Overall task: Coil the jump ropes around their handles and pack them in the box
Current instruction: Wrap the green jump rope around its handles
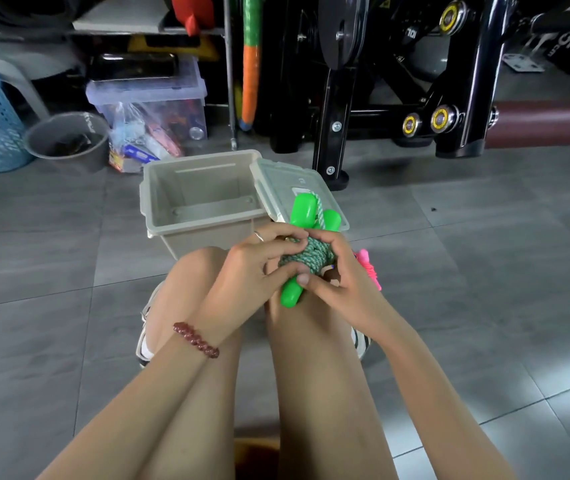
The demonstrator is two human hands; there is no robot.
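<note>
The left hand [245,268] and right hand [339,275] both curl around the green jump rope [306,258], coiled above the knees. Its handles run from 7 to 1 o'clock. The open box [200,237] sits near at 11 o'clock, closer to the left hand.

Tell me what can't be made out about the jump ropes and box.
Head view: the pink jump rope, mostly hidden behind the right hand; coiled or loose, unclear.
The green rope coil: its tuck is covered by the left hand.
The box: near floor hidden by its front wall.
</note>
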